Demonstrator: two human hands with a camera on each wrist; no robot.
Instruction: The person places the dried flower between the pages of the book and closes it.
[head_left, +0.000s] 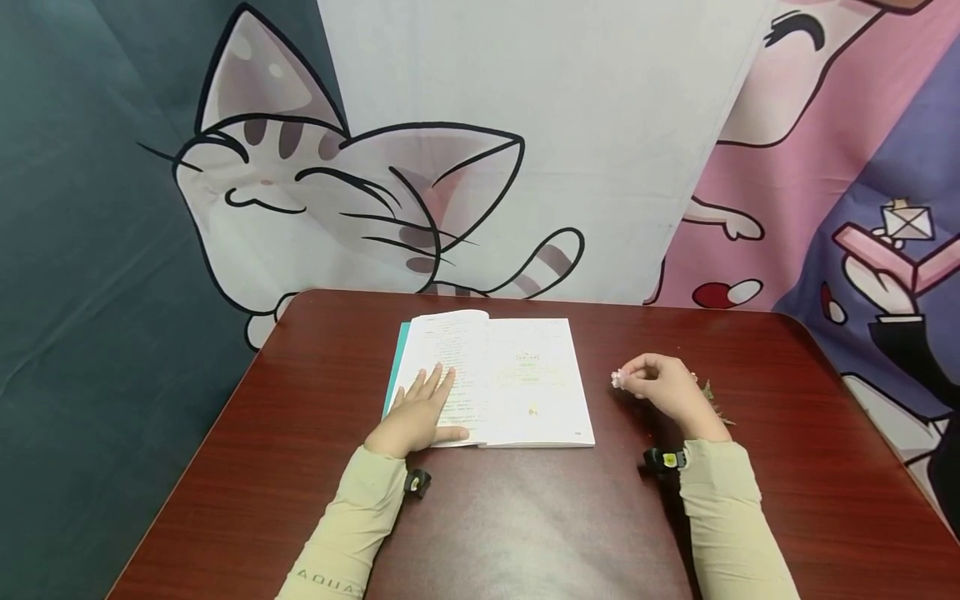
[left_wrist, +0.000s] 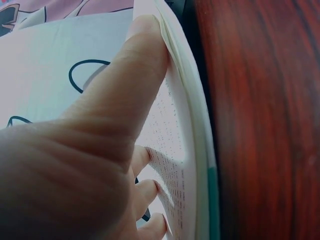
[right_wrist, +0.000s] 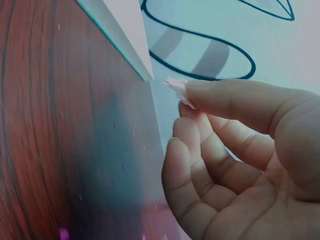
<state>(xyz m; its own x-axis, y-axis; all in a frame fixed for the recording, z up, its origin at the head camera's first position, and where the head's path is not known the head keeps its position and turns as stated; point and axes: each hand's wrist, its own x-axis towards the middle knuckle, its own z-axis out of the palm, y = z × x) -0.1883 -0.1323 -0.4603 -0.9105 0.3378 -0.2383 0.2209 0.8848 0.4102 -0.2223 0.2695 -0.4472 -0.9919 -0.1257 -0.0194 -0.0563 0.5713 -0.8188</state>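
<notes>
An open book point(head_left: 528, 392) with printed pages and a teal cover edge lies on the table. My left hand point(head_left: 411, 421) rests with spread fingers on its left page, the thumb along the lower edge near the fold. In the left wrist view the thumb point(left_wrist: 132, 75) presses the page's edge. To the right of the book, my right hand point(head_left: 666, 387) pinches a small pale pink flower point(head_left: 618, 379) between thumb and index finger. The right wrist view has the flower point(right_wrist: 180, 91) at the fingertips, the other fingers curled beneath.
Behind the right wrist a green leafy sprig point(head_left: 708, 392) lies on the dark red wooden table point(head_left: 525, 517), partly hidden by the hand. A cloth printed with a cartoon cat point(head_left: 300, 192) hangs behind the table's far edge. Each wrist wears a black strapped device point(head_left: 663, 459).
</notes>
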